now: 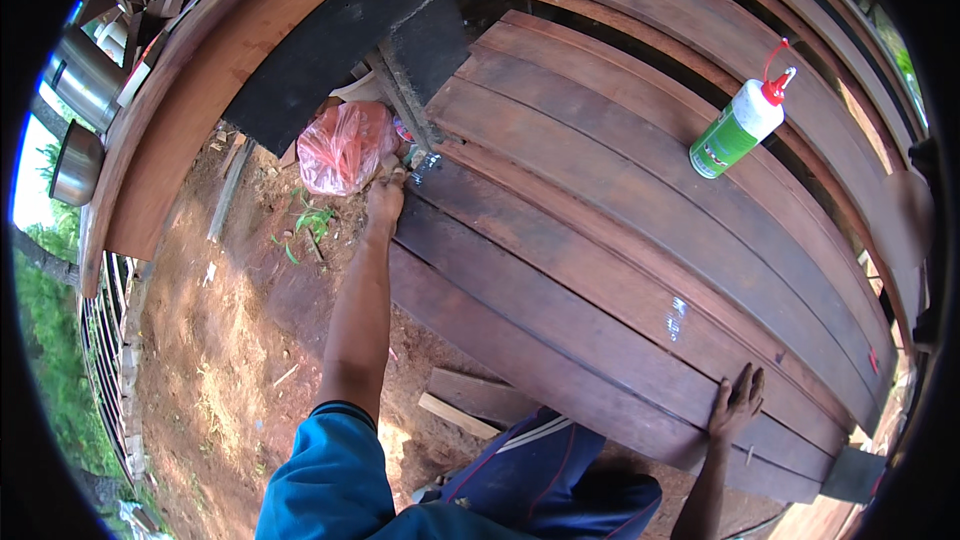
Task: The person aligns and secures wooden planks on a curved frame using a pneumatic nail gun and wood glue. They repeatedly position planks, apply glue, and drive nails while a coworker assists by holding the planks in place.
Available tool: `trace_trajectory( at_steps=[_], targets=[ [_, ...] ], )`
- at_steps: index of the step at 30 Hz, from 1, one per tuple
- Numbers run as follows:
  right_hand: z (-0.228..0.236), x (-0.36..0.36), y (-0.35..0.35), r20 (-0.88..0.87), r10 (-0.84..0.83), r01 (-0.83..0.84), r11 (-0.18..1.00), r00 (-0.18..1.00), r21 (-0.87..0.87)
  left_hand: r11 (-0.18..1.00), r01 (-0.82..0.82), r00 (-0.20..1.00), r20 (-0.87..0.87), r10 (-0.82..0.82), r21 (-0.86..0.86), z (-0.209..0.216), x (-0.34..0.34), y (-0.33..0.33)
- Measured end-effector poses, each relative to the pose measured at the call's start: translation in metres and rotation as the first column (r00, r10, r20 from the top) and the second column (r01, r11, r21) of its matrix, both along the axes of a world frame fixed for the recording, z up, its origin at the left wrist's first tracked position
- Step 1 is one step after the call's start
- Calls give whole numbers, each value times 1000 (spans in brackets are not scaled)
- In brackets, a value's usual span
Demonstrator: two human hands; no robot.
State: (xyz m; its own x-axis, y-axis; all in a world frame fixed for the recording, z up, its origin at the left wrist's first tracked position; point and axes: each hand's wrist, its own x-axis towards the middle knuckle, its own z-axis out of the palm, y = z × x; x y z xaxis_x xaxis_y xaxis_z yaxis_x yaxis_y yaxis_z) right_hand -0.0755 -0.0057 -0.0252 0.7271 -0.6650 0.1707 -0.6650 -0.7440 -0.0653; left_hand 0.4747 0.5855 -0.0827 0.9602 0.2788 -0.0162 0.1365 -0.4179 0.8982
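Long reddish-brown wooden boards [590,270] lie side by side in front of me. At their left end, my left hand [387,190] has its fingers curled at the end of a board, partly out of sight. My right hand [738,402] rests flat on the boards near their right end, fingers stretched out and holding nothing. White glue-like smears mark the wood beside my left hand and to the upper left of my right hand. A white and green squeeze bottle [738,130] with a red cap stands on the boards farther back.
A pinkish plastic bag [346,145] sits just beyond my left hand, near a black panel [330,40]. Metal pots [78,162] stand at the far left by a long plank [205,120]. Wood offcuts [470,405] lie on the dirt ground near my legs.
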Motion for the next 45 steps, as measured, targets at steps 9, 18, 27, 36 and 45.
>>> trace_trajectory(
  at_steps=[9,18,27,36,45],
  targets=[
    [-2,0,-3,-13,-8,7,1000,1000,-15,875,40,983,-136,-120,-483,24,-10,-1],
    [-3,-4,-6,-50,-41,42,999,998,20,957,186,981,-7,-193,-224,-17,12,9],
    [12,6,0,99,65,-68,998,993,18,932,325,945,-26,-325,161,-52,38,57],
    [109,-112,49,386,-97,-59,926,917,372,943,107,933,296,-205,316,0,-52,57],
    [54,-216,61,477,-412,264,900,776,347,763,160,960,83,-269,626,6,-457,46]
  ],
)
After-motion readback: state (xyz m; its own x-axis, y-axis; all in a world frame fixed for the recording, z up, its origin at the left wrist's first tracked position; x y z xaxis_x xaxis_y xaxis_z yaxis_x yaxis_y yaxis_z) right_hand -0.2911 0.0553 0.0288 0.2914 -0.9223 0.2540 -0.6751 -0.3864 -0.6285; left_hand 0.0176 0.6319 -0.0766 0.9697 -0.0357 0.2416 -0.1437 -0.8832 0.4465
